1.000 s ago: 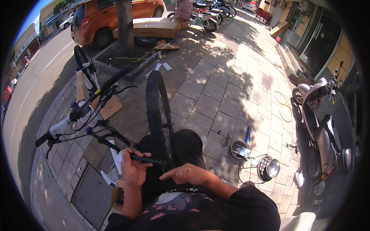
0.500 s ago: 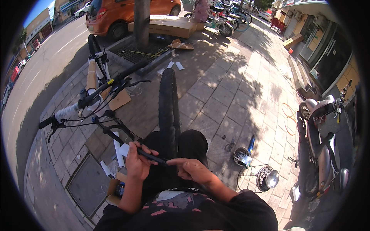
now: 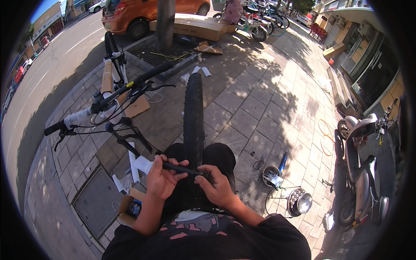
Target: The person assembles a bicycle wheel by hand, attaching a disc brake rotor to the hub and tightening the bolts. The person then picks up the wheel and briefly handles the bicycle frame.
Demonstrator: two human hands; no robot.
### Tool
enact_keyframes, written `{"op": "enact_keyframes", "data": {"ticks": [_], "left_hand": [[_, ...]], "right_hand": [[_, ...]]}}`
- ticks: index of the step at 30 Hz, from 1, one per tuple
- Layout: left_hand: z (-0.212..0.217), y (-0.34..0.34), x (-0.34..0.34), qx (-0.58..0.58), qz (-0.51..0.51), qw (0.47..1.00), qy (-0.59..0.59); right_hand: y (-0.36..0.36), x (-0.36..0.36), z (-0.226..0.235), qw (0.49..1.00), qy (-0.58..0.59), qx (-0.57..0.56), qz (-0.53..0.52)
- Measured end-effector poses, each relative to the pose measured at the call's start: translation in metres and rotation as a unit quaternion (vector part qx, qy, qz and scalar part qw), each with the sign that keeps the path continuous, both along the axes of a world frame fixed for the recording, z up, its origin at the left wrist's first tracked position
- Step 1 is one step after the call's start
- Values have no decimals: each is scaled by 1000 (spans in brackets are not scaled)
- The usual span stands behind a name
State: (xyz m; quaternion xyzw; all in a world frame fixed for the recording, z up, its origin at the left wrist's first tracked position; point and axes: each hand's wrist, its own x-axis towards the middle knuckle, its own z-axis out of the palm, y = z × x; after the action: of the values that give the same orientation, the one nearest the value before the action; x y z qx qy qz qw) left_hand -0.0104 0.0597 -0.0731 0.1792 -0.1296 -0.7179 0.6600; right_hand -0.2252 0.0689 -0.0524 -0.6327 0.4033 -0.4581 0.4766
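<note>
Over my lap, a slim black rod-shaped part (image 3: pixel 181 168) lies across both hands; its exact kind is unclear. My left hand (image 3: pixel 161 180) is closed around its left portion, thumb on top. At its right end, my right hand (image 3: pixel 215 186) pinches with thumb and fingers, partly hiding that end. Upright between my knees is a bicycle wheel with a knobby black tire (image 3: pixel 193 112). To the left is a bicycle with a black handlebar (image 3: pixel 110 97), wrapped in white at one side, and a black fork (image 3: pixel 130 141) close to my left hand.
An open cardboard box (image 3: pixel 125 208) sits beside my left forearm, near white foam tubes (image 3: pixel 133 162). At right are a bowl of small parts (image 3: pixel 271 175), a blue-handled tool (image 3: pixel 284 162), a round metal-topped stand (image 3: pixel 299 203) and a parked scooter (image 3: pixel 362 169). A tree trunk (image 3: pixel 166 26) stands ahead.
My right hand has gone from touching the rod's end with an extended index finger to pinching it. The rod has shifted slightly right and lies flatter. The view has turned slightly.
</note>
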Motion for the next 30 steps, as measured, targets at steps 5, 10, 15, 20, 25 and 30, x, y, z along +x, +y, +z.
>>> {"op": "enact_keyframes", "data": {"ticks": [5, 10, 15, 20, 25, 30], "left_hand": [[10, 1, -12, 0, 1, 999, -38], [-15, 2, -2, 23, 26, 993, -113], [-11, 1, -3, 28, 33, 989, -143], [-10, 5, 4, 46, 16, 996, -71], [-8, 10, 5, 61, 19, 998, 11], [-7, 13, 11, 47, 2, 996, 69]], "right_hand": [[-4, 2, -20, 997, -35, 11, -74], [-9, 17, -17, 990, -110, 56, -70], [-12, 17, -5, 960, -212, 140, -120], [-18, 16, -16, 951, -227, 187, -99], [-16, 16, -16, 942, -237, 216, -102], [-18, 14, -16, 936, -249, 233, -87]]}}
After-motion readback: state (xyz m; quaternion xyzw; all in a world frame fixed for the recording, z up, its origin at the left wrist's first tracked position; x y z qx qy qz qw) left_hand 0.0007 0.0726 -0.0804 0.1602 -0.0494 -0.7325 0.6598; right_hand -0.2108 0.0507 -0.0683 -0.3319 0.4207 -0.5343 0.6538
